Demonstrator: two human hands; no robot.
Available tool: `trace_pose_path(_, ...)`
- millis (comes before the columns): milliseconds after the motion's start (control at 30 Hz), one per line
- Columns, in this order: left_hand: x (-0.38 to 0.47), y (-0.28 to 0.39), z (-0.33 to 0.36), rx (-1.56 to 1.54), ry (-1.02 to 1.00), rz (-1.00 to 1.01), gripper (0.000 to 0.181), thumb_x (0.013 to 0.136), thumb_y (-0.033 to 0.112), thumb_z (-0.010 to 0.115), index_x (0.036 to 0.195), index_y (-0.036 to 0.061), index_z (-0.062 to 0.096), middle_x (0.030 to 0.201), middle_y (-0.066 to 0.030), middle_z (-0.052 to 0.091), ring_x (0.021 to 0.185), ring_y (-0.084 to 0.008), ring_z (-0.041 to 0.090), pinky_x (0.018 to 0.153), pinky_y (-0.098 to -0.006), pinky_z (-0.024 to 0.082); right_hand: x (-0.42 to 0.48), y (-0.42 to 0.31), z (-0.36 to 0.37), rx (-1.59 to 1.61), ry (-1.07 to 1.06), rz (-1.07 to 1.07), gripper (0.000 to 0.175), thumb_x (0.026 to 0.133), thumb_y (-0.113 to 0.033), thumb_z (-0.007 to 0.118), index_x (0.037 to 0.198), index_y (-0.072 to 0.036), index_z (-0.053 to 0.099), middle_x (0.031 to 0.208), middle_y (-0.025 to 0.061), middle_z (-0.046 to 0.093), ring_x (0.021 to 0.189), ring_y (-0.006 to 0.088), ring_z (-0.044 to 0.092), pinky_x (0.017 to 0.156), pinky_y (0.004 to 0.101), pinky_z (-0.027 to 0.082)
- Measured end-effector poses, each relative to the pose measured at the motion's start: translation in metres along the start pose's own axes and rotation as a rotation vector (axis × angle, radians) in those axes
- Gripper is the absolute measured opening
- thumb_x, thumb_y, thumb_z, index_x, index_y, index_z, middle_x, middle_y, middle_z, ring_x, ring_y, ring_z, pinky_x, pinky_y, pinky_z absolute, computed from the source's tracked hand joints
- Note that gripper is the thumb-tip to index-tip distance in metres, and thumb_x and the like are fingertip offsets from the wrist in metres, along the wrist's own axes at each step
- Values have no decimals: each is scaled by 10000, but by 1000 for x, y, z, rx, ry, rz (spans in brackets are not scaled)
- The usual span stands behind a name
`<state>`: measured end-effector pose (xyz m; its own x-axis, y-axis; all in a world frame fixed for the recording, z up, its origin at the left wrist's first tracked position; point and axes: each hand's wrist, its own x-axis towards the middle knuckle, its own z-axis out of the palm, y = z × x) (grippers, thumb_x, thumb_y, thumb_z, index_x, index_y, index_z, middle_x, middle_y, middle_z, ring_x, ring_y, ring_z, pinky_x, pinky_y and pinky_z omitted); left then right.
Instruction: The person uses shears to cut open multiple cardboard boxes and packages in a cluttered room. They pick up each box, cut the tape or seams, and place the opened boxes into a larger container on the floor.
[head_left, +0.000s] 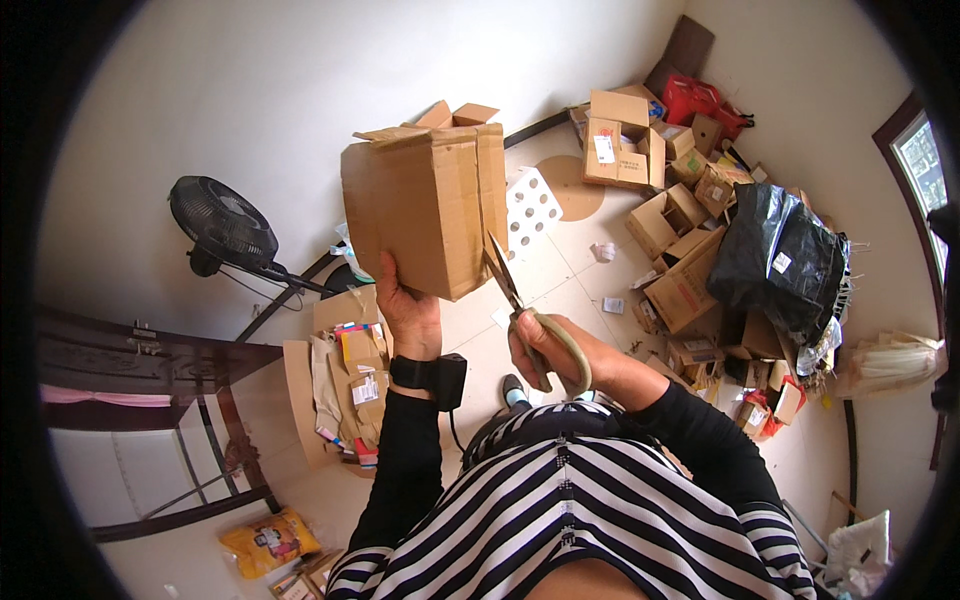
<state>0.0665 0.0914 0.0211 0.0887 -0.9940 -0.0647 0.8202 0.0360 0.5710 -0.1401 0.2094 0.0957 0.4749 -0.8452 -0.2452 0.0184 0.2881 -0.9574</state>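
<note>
A brown cardboard box (397, 202) is held up in front of me, its flaps standing loose at the far end. My left hand (411, 311) grips it from below at its near left corner, the thumb on the side face. My right hand (555, 352) holds a pair of scissors (508, 281) by the pale handles. The scissor blades are slightly apart and point at the box's lower right edge, near a taped seam; whether they touch the cardboard I cannot tell.
A black standing fan (225, 217) is at the left by the wall. Below it, a large carton (300, 397) holds flattened cardboard. Cartons (679, 289) and a black plastic bag (776, 255) are heaped at the right. A white sheet with round holes (531, 210) lies beyond the box.
</note>
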Motion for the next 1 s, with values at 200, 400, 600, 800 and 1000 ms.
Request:
trace_pose_path(200,-16,-9,-2,53,-155,-5,484,933,314,569,1342,82,451,1304,-30,530,1204,-188,493,1025,-364,387,18,-5,-15,110,135,-171,606,977,-565,270,709,-56,460,586,34,467,505,127,473,481,273,408)
trace_pose_path(400,-14,-16,-8,4,-187,-54,504,933,324,562,1354,79,434,1331,-30,509,1233,-192,467,1057,-383,351,23,-11,-17,78,179,-228,604,950,-608,305,790,-53,485,664,23,453,565,114,455,506,242,383)
trace_pose_path(600,-8,-2,-14,27,-177,-49,480,924,300,581,1333,80,459,1299,-33,539,1203,-201,501,1024,-383,399,10,-25,-16,198,164,-203,590,959,-580,349,722,-54,472,564,28,456,474,116,427,440,250,359)
trace_pose_path(800,-8,4,-10,-28,-88,-94,478,915,290,597,1327,86,469,1294,-33,543,1184,-207,517,991,-396,434,2,-20,-15,88,78,-105,636,929,-660,273,811,-69,476,660,14,458,537,99,468,475,229,364)
trace_pose_path(1000,-11,-9,-12,-2,-98,-102,477,924,292,584,1335,83,462,1315,-37,526,1188,-212,515,1008,-393,418,7,-4,-10,10,152,-158,649,931,-661,240,852,-62,476,699,21,458,596,109,466,535,237,381)
